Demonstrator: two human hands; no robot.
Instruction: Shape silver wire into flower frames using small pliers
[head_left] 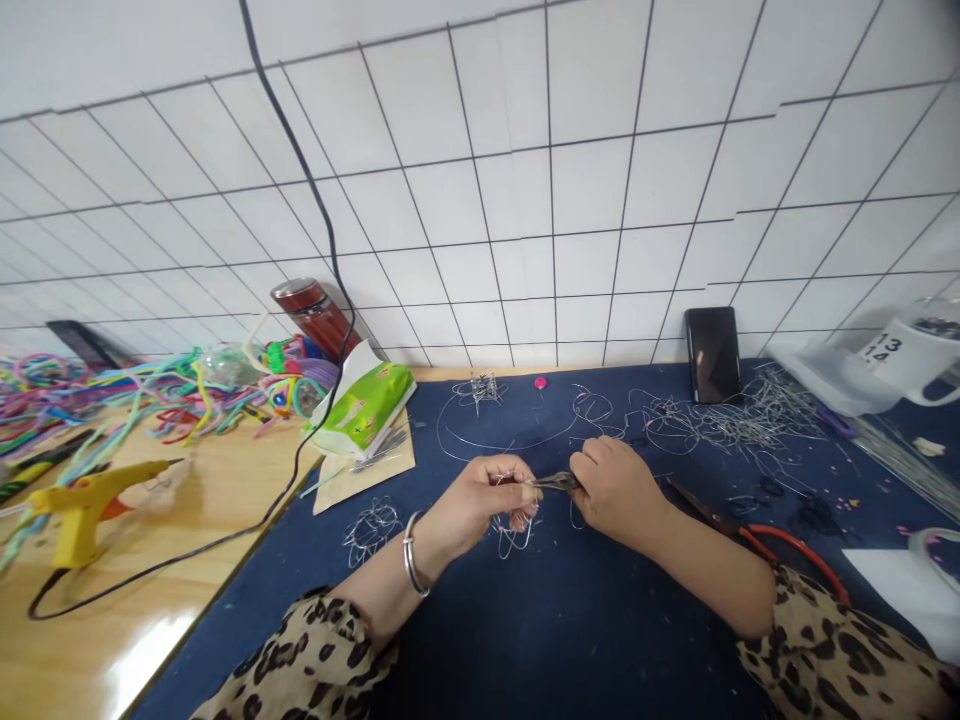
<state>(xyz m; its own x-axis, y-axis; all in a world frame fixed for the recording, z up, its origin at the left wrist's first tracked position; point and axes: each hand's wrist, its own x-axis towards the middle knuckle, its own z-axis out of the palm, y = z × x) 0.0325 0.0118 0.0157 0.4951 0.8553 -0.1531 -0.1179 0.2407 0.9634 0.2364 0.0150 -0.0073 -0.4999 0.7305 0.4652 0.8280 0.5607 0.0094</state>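
Note:
Near the middle of the blue mat, my left hand [480, 500] pinches a looped piece of thin silvery wire [514, 540] with small pinkish bits on it. My right hand [619, 490] is wrapped round a pair of pliers [559, 482]. The pliers' jaws point left and meet the wire at my left thumb and fingertips. Most of the pliers' handles are hidden in my right hand. A bent wire shape [373, 532] lies left of my left wrist, and another wire frame [484, 390] stands farther back.
Orange-handled scissors [795, 550] lie beside my right forearm. Behind are tangled wires [735, 420], a phone [712, 355] and a white mug [904, 350]. At left are a tissue pack [367, 405], a red flask [315, 315], a yellow glue gun [82, 510] with its cable, and colourful stems [202, 390].

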